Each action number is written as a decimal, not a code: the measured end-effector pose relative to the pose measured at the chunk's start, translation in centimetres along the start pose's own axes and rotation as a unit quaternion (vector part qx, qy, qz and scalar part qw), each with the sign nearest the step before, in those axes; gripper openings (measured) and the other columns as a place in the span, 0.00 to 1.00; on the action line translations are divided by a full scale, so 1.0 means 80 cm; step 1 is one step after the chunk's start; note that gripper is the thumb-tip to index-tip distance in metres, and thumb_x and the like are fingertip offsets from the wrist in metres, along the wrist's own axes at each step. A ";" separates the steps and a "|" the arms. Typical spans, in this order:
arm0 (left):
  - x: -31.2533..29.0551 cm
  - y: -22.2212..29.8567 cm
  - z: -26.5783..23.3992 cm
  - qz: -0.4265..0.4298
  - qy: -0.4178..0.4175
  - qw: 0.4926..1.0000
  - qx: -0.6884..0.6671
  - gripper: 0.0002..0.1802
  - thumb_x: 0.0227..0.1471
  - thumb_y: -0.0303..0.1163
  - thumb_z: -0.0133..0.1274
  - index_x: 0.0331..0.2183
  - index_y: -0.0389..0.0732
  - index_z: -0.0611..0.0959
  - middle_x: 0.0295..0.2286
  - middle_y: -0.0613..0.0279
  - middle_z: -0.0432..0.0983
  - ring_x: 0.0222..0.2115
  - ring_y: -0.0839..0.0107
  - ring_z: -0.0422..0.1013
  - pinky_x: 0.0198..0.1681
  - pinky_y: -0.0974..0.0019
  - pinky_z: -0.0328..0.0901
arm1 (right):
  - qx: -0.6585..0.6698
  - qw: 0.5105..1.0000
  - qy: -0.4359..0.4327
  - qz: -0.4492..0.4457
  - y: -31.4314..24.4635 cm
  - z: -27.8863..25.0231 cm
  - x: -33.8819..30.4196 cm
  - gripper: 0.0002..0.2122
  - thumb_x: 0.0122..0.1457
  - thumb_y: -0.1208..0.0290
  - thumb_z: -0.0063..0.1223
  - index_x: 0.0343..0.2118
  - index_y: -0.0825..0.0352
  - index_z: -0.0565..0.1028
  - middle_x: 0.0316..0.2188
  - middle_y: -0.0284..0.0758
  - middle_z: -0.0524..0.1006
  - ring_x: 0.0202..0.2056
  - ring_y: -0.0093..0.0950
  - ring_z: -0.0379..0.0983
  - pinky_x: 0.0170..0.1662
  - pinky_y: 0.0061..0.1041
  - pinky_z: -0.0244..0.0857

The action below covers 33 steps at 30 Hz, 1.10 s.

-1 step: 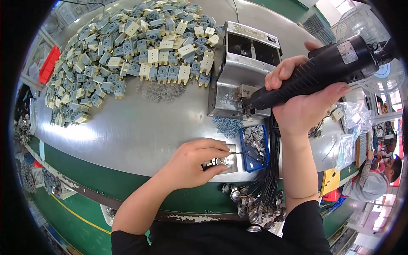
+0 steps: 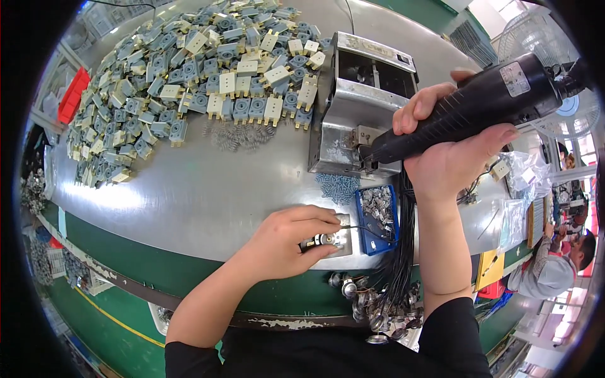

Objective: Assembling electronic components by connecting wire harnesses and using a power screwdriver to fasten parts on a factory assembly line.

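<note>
My right hand (image 2: 450, 148) is wrapped round a black electric screwdriver (image 2: 466, 110). The tool slants down to the left, its tip end close to the front of a metal box-shaped machine (image 2: 353, 107). On the table's front part, my left hand (image 2: 287, 239) pinches a small round metal part (image 2: 324, 239) with a black lead running to the right. That part rests on or just above a small metal plate (image 2: 344, 242); the fingers hide some of it. Right beside the plate is a blue tray (image 2: 377, 242) of small metal pieces, with a heap of bluish screws (image 2: 338, 188) behind it.
Grey and cream switch-like blocks (image 2: 208, 69) form a large pile at the back left, with springs (image 2: 242, 135) before it. Black cables (image 2: 403, 252) with round metal ends hang over the front edge. Another person (image 2: 554, 268) works at far right, near a fan (image 2: 542, 69).
</note>
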State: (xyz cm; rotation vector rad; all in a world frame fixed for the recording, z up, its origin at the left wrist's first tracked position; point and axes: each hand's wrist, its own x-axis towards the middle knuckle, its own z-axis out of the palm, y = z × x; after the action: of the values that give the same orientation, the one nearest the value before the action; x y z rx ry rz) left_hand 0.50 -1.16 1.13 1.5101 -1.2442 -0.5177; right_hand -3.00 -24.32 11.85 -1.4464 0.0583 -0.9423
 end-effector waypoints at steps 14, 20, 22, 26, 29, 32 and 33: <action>-0.006 -0.007 -0.001 0.002 0.019 1.000 0.018 0.16 0.51 0.34 0.67 0.42 0.39 0.87 0.45 0.61 0.82 0.44 0.56 0.80 0.47 0.56 0.75 | 0.153 0.971 -0.132 0.126 -0.053 0.040 -0.075 0.58 0.56 0.20 0.46 0.73 0.70 0.50 0.24 0.35 0.70 0.20 0.29 0.69 0.23 0.32 0.67; -0.010 -0.003 -0.004 -0.016 0.008 0.999 0.032 0.15 0.51 0.36 0.68 0.39 0.39 0.87 0.45 0.63 0.82 0.42 0.58 0.80 0.44 0.57 0.75 | 0.134 0.966 -0.171 0.143 -0.041 0.052 -0.097 0.58 0.53 0.19 0.48 0.74 0.65 0.49 0.26 0.35 0.70 0.22 0.30 0.69 0.28 0.35 0.69; -0.011 -0.003 -0.003 -0.017 0.009 0.999 0.031 0.15 0.51 0.37 0.68 0.38 0.39 0.86 0.44 0.63 0.82 0.41 0.58 0.80 0.43 0.57 0.75 | 0.157 0.962 -0.176 0.141 -0.035 0.054 -0.102 0.58 0.53 0.19 0.48 0.74 0.65 0.50 0.26 0.35 0.70 0.22 0.30 0.68 0.28 0.35 0.68; -0.012 -0.004 -0.004 -0.009 -0.003 0.999 0.034 0.14 0.52 0.37 0.68 0.37 0.39 0.86 0.43 0.63 0.82 0.38 0.57 0.80 0.41 0.56 0.74 | 0.144 0.965 -0.167 0.140 -0.031 0.057 -0.109 0.58 0.52 0.19 0.48 0.73 0.64 0.51 0.25 0.35 0.70 0.22 0.29 0.68 0.28 0.34 0.68; -0.012 -0.004 -0.005 -0.012 -0.007 0.999 0.035 0.14 0.51 0.36 0.68 0.37 0.38 0.86 0.42 0.62 0.82 0.38 0.56 0.80 0.41 0.56 0.74 | 0.137 0.966 -0.170 0.139 -0.031 0.059 -0.112 0.56 0.53 0.18 0.47 0.72 0.63 0.54 0.26 0.34 0.70 0.22 0.29 0.68 0.28 0.34 0.68; -0.013 -0.007 -0.005 -0.006 0.002 0.999 0.033 0.13 0.50 0.35 0.68 0.36 0.38 0.87 0.42 0.62 0.82 0.38 0.55 0.80 0.42 0.55 0.74 | 0.131 0.968 -0.177 0.120 -0.025 0.057 -0.117 0.52 0.53 0.19 0.47 0.66 0.63 0.60 0.26 0.34 0.70 0.23 0.28 0.69 0.28 0.33 0.68; -0.013 -0.008 -0.004 -0.006 0.002 0.999 0.032 0.13 0.50 0.35 0.68 0.36 0.38 0.87 0.42 0.62 0.82 0.38 0.55 0.80 0.42 0.55 0.74 | 0.126 0.967 -0.194 0.103 -0.023 0.056 -0.118 0.50 0.53 0.19 0.48 0.63 0.63 0.61 0.25 0.34 0.70 0.22 0.28 0.69 0.27 0.32 0.68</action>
State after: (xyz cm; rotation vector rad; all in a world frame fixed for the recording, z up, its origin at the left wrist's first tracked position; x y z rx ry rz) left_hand 0.65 -0.18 0.37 1.5713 -1.2590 -0.4858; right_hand -7.60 -15.08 9.62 -1.3327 -0.1917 -0.4676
